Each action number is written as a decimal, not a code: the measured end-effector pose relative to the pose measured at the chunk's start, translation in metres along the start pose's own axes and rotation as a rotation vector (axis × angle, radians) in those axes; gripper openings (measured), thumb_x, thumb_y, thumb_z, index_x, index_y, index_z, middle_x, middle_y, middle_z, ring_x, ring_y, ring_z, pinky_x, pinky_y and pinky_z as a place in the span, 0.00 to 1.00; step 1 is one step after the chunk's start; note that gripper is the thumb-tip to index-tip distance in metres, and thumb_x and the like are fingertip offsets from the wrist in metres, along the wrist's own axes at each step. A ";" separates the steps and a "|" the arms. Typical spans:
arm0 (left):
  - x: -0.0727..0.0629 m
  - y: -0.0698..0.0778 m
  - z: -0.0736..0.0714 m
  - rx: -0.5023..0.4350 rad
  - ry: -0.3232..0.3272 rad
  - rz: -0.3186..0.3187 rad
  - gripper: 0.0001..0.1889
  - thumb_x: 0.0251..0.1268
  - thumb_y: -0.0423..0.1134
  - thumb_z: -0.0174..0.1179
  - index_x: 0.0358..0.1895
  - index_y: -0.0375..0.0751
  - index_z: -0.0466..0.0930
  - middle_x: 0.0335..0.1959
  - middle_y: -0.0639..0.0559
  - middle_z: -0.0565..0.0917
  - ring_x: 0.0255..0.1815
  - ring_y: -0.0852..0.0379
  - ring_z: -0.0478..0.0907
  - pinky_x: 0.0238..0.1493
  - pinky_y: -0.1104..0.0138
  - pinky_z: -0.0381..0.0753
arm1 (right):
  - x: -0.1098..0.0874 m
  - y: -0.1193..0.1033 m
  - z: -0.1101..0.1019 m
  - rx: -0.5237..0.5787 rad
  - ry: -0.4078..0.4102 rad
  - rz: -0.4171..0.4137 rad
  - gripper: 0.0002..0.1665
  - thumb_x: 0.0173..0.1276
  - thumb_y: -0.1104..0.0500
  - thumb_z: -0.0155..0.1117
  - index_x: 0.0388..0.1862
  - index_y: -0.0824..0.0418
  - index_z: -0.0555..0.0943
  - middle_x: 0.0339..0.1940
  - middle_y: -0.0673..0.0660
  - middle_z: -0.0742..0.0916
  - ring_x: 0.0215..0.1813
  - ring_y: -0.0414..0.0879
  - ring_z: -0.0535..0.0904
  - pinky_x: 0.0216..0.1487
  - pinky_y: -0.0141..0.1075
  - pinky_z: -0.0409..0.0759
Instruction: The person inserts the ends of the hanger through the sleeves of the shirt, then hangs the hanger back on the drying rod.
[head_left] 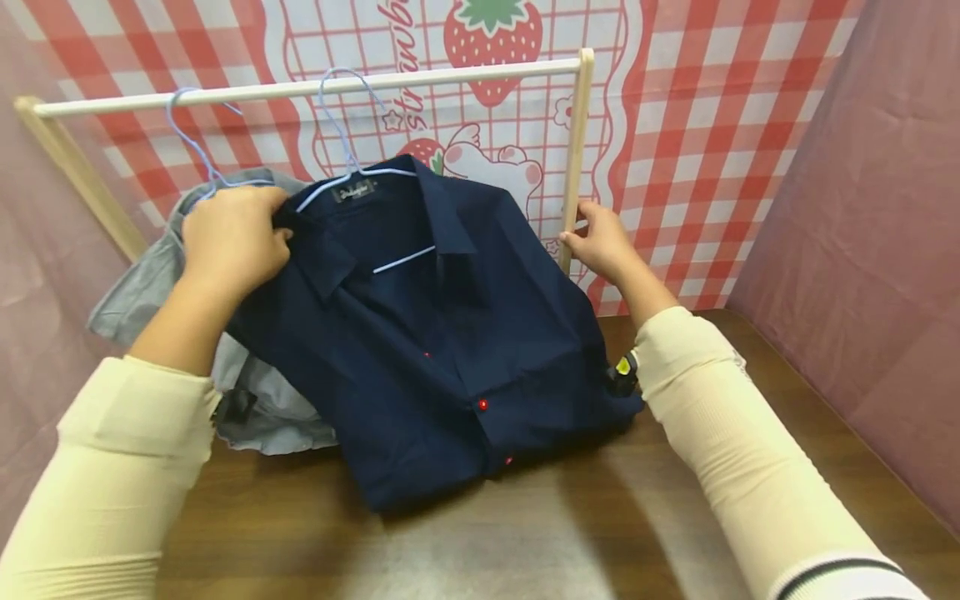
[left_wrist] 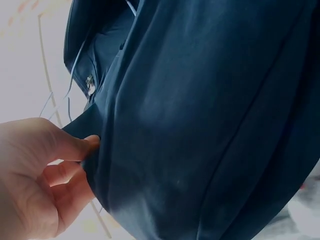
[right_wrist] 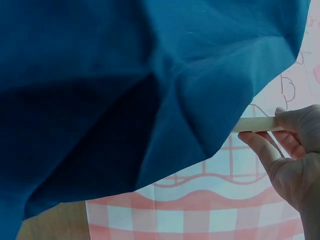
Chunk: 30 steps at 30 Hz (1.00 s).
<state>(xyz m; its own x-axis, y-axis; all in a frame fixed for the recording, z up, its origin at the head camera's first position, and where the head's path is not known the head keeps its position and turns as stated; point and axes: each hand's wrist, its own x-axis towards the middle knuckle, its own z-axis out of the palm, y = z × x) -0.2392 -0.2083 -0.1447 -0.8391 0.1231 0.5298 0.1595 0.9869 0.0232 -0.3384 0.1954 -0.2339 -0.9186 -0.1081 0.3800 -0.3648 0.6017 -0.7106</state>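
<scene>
A navy shirt point(head_left: 525, 333) with red buttons hangs on a pale blue wire hanger point(head_left: 350, 158), whose hook loops over the white rail of a clothes rack point(head_left: 480, 77). My left hand point(head_left: 234, 237) pinches the shirt's shoulder between thumb and fingers; in the left wrist view the navy cloth point(left_wrist: 175, 125) is caught at its edge. With the fingers of my right hand point(head_left: 603, 242) I grip the rack's right wooden post point(head_left: 576, 158), as the right wrist view also shows. Partly hidden behind my left hand and the navy shirt hangs a grey garment point(head_left: 146, 287) on a second blue hanger point(head_left: 187, 137).
The rack's left wooden post point(head_left: 82, 179) slants down at the left. Behind stands a red-checked cloth point(head_left: 697, 125) with strawberry prints, and pink fabric point(head_left: 862, 208) closes off the right side. Underneath is a brown wooden tabletop point(head_left: 480, 550).
</scene>
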 end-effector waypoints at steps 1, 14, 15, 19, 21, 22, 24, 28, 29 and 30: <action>0.003 0.000 -0.002 0.007 -0.004 -0.008 0.12 0.60 0.35 0.57 0.48 0.39 0.79 0.47 0.29 0.80 0.42 0.20 0.74 0.35 0.33 0.70 | 0.000 0.000 0.000 -0.001 0.001 -0.001 0.23 0.69 0.68 0.59 0.61 0.74 0.69 0.56 0.69 0.78 0.52 0.62 0.81 0.50 0.51 0.80; 0.033 0.002 -0.031 0.128 -0.051 -0.075 0.16 0.59 0.35 0.52 0.49 0.31 0.76 0.48 0.22 0.76 0.44 0.18 0.71 0.37 0.34 0.72 | 0.000 0.002 0.000 -0.003 -0.004 0.020 0.25 0.70 0.66 0.58 0.64 0.73 0.68 0.57 0.69 0.77 0.53 0.62 0.80 0.51 0.50 0.80; 0.034 0.003 -0.030 0.137 -0.057 -0.073 0.16 0.58 0.35 0.53 0.49 0.30 0.76 0.48 0.22 0.75 0.44 0.18 0.71 0.37 0.34 0.73 | 0.000 0.002 0.000 0.000 -0.001 0.020 0.25 0.70 0.66 0.58 0.64 0.73 0.68 0.57 0.69 0.77 0.53 0.62 0.80 0.51 0.50 0.80; 0.038 0.011 -0.024 0.155 -0.072 -0.070 0.17 0.56 0.35 0.54 0.49 0.30 0.75 0.48 0.23 0.76 0.44 0.20 0.72 0.39 0.34 0.74 | -0.002 0.001 0.000 -0.010 0.003 0.017 0.25 0.70 0.66 0.59 0.64 0.72 0.69 0.55 0.68 0.78 0.51 0.61 0.81 0.51 0.50 0.80; 0.038 0.015 -0.019 0.161 -0.076 -0.065 0.17 0.56 0.35 0.55 0.49 0.30 0.75 0.47 0.23 0.76 0.43 0.20 0.73 0.38 0.35 0.74 | -0.002 0.001 0.000 -0.010 0.001 0.022 0.25 0.70 0.66 0.58 0.64 0.72 0.68 0.55 0.68 0.77 0.51 0.60 0.81 0.51 0.50 0.80; 0.038 0.017 -0.017 0.161 -0.076 -0.064 0.17 0.57 0.35 0.55 0.49 0.30 0.75 0.47 0.23 0.76 0.42 0.20 0.73 0.38 0.35 0.74 | -0.002 0.001 0.000 -0.010 -0.001 0.024 0.25 0.70 0.66 0.58 0.64 0.72 0.68 0.55 0.68 0.77 0.51 0.61 0.81 0.52 0.51 0.80; 0.037 0.020 -0.011 0.155 -0.074 -0.055 0.17 0.57 0.35 0.55 0.49 0.31 0.75 0.46 0.24 0.77 0.42 0.20 0.74 0.37 0.35 0.75 | -0.003 0.000 0.001 -0.006 -0.004 0.032 0.25 0.71 0.66 0.58 0.64 0.71 0.68 0.55 0.68 0.77 0.51 0.61 0.80 0.52 0.50 0.80; 0.033 0.022 -0.001 0.132 -0.061 -0.039 0.16 0.55 0.35 0.57 0.47 0.31 0.76 0.45 0.26 0.78 0.41 0.21 0.74 0.37 0.35 0.74 | -0.003 -0.001 0.002 0.002 -0.004 0.046 0.25 0.71 0.66 0.57 0.65 0.71 0.67 0.57 0.68 0.76 0.52 0.60 0.80 0.52 0.50 0.80; 0.032 0.023 0.001 0.127 -0.058 -0.033 0.16 0.55 0.34 0.58 0.47 0.31 0.77 0.45 0.27 0.79 0.41 0.21 0.75 0.37 0.35 0.74 | -0.004 -0.001 0.002 0.001 -0.003 0.050 0.25 0.71 0.66 0.57 0.65 0.70 0.67 0.57 0.68 0.76 0.53 0.60 0.80 0.52 0.49 0.80; 0.031 0.023 0.004 0.122 -0.057 -0.029 0.16 0.54 0.34 0.58 0.47 0.31 0.77 0.45 0.27 0.79 0.41 0.21 0.75 0.37 0.35 0.74 | -0.004 -0.001 0.002 0.001 -0.001 0.054 0.25 0.71 0.66 0.58 0.65 0.70 0.67 0.57 0.68 0.76 0.53 0.60 0.80 0.52 0.49 0.80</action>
<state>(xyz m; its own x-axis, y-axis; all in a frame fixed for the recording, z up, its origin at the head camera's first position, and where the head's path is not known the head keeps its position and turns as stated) -0.2630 -0.1814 -0.1310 -0.8711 0.0965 0.4816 0.0729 0.9950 -0.0675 -0.3346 0.1942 -0.2359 -0.9371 -0.0767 0.3404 -0.3150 0.6058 -0.7306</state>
